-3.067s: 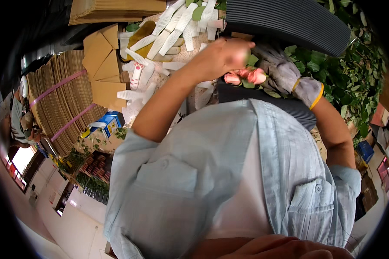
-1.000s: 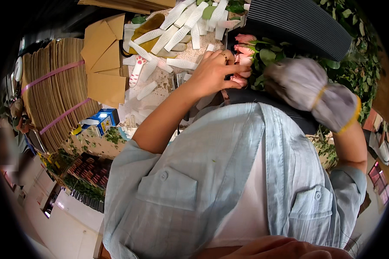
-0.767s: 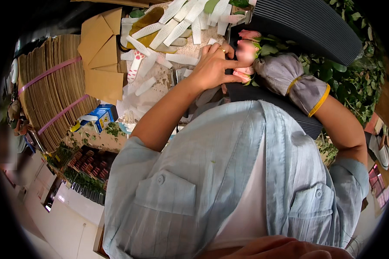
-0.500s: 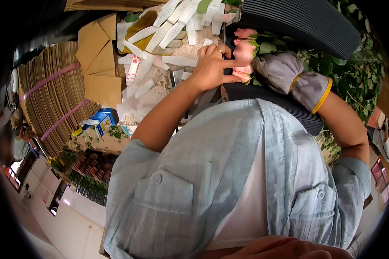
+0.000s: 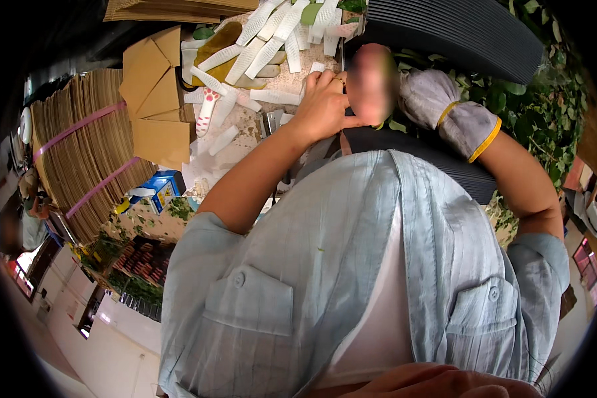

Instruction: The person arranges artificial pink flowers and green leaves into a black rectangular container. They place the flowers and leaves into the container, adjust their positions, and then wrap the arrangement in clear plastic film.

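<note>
Pink roses (image 5: pixel 371 86), blurred in this view, are grouped between my two hands. My bare left hand (image 5: pixel 325 106), with a ring on one finger, is at their left side; its thumb and forefinger reach apart toward the blooms. On their right is my right hand (image 5: pixel 432 96), in a grey glove with a yellow cuff, close to the blooms and green leaves. The glove's fingertips are hidden, so its grip does not show. Black ribbed surfaces lie beyond the roses (image 5: pixel 454 40) and on the near side (image 5: pixel 418 152).
White mesh sleeves (image 5: pixel 272 50) are scattered on the worktop at the left, beside a tool with a paw-print handle (image 5: pixel 207 109). Further left stand strapped cardboard sheets (image 5: pixel 83 146) and a blue box (image 5: pixel 164 189). Leafy greenery (image 5: pixel 534 119) fills the right side.
My gloved right hand has shifted slightly and turned a little. My left hand stays almost in place beside the roses. The view has moved slightly.
</note>
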Available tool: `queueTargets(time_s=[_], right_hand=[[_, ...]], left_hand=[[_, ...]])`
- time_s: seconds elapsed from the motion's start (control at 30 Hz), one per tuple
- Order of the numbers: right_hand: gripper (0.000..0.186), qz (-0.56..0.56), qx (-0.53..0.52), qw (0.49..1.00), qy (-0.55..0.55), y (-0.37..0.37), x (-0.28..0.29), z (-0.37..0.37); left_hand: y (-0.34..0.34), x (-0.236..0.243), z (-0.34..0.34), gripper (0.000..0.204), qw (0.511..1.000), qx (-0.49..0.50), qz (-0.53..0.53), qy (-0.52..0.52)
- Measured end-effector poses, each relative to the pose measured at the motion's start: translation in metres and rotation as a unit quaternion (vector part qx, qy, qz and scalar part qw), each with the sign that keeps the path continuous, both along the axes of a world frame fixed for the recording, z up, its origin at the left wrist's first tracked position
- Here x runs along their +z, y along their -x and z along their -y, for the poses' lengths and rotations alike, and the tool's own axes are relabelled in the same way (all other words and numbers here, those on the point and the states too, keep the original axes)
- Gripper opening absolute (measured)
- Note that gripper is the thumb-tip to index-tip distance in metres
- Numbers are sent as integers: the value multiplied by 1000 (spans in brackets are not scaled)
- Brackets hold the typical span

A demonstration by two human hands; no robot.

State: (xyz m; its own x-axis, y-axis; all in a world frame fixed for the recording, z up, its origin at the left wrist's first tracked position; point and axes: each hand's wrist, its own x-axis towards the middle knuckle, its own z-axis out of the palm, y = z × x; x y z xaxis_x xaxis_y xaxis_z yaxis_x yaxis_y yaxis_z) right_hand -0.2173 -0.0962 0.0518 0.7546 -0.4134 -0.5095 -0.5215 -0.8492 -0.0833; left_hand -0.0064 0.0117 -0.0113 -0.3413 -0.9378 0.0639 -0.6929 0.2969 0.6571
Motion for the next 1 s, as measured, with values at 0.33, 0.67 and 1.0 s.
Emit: queueTargets(time_s=[0.33,0.67,1.0], right_hand=[[18,123,-38,991,-27,27,119,-4],[33,293,-36,953,62,-25,147,32],[13,506,150,830,180,-232,227,80]], left_hand=[[-30,30,-13,23,943,250,-190,-115],[15,6,3,34,993,118,-6,19],[3,19,-4,57,970,158,-144,-116]])
